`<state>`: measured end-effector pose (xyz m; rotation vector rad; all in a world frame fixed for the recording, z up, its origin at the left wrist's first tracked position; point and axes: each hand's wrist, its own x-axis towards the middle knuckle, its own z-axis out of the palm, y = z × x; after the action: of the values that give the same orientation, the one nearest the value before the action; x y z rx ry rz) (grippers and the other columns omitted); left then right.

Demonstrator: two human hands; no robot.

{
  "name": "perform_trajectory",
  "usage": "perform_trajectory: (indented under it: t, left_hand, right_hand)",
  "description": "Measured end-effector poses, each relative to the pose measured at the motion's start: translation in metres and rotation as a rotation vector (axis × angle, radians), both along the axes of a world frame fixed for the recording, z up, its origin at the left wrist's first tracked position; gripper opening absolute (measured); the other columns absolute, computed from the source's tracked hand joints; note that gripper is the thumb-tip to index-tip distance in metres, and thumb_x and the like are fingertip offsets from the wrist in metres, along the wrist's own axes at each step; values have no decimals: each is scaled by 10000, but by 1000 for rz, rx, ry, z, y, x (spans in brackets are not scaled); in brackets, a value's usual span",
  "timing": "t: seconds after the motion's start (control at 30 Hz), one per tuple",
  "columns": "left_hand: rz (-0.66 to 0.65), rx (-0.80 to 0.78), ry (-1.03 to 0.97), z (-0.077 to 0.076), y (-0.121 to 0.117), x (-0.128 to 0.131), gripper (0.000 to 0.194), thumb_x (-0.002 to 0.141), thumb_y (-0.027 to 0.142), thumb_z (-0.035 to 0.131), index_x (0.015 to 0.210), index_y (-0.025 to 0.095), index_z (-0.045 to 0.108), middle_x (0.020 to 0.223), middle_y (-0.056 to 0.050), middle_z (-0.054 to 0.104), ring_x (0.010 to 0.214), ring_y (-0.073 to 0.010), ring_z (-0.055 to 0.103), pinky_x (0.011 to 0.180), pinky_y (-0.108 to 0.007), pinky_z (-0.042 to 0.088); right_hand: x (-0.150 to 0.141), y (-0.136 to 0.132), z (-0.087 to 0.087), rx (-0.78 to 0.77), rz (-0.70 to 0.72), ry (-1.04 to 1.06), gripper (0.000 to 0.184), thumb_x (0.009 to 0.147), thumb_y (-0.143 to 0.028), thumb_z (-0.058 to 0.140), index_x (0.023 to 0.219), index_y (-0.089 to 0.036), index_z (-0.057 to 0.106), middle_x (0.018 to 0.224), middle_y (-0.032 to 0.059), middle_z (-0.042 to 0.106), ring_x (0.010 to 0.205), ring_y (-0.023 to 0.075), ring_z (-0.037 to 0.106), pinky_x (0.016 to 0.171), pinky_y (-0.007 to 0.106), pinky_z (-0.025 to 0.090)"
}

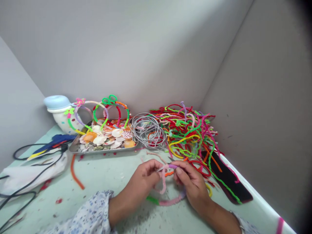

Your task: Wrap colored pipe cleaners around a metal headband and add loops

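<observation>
My left hand (143,178) is closed in a pinch, thumb against forefinger, at the wrapped band, where a pale pink pipe cleaner (163,185) loops over and hangs down. My right hand (192,182) grips the purple end of the same curved headband (170,202), which is wound in green, pink and lavender fuzz. The band curves beneath both hands. A thin grey pointed tip (171,159) shows by the right fingers; what it belongs to is hidden. Just behind the hands lies an orange pipe cleaner piece (169,174).
A metal tray (104,151) holds shells, with finished headbands (112,103) above it. Coiled grey wire (148,130) and a heap of pipe cleaners (187,130) lie behind my hands. A dark phone-like slab (234,185) lies right; a white cup-like container (63,118), cables and plastic bag (48,167) stand left.
</observation>
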<state>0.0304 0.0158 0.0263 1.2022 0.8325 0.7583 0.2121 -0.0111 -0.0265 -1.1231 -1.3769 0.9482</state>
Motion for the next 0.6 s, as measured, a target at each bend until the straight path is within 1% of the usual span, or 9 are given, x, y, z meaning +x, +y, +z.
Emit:
perform_trajectory:
  t: [0.1, 0.17, 0.27, 0.37, 0.43, 0.6]
  left_hand:
    - [36, 93, 65, 0, -4, 1, 149, 800, 288, 571, 850, 149, 562, 687, 13, 521, 591, -100, 447, 537, -211, 351]
    - [90, 176, 140, 0, -6, 1, 149, 817, 299, 563, 846, 153, 568, 682, 16, 516, 594, -104, 443, 541, -214, 352]
    - [167, 321, 246, 1, -7, 0, 118, 828, 280, 559, 840, 166, 584, 712, 12, 510, 619, -109, 441, 567, -219, 359]
    - [195, 467, 320, 0, -7, -1, 94, 837, 257, 552, 840, 177, 600, 734, 8, 502, 640, -116, 447, 582, -222, 357]
    - [201, 525, 345, -2, -7, -1, 90, 841, 252, 550, 836, 182, 606, 731, 7, 499, 638, -119, 449, 583, -225, 354]
    - [217, 609, 343, -7, -7, -2, 102, 857, 250, 537, 828, 184, 609, 740, -3, 514, 645, -126, 458, 591, -231, 356]
  right_hand:
    - [0, 1, 1, 1, 7, -6, 246, 917, -362, 487, 1059, -204, 610, 637, -12, 534, 577, 132, 478, 542, 246, 408]
    - [-1, 1, 2, 3, 10, -13, 251, 917, -364, 485, 1057, -197, 610, 642, -8, 534, 584, 137, 483, 550, 252, 414]
    - [-1, 1, 4, 10, 14, -14, 248, 919, -362, 479, 1058, -200, 607, 640, -9, 532, 586, 141, 488, 561, 256, 420]
    - [-1, 0, 5, 19, 8, -30, 235, 920, -357, 480, 1052, -212, 609, 651, -6, 544, 596, 145, 503, 571, 258, 428]
    - [-1, 0, 6, 24, 2, -43, 231, 920, -355, 479, 1051, -216, 608, 677, 3, 567, 617, 152, 526, 587, 262, 438]
    - [-2, -1, 7, 53, -21, -88, 225, 916, -352, 484, 1045, -218, 612, 735, 23, 609, 653, 164, 564, 624, 276, 464]
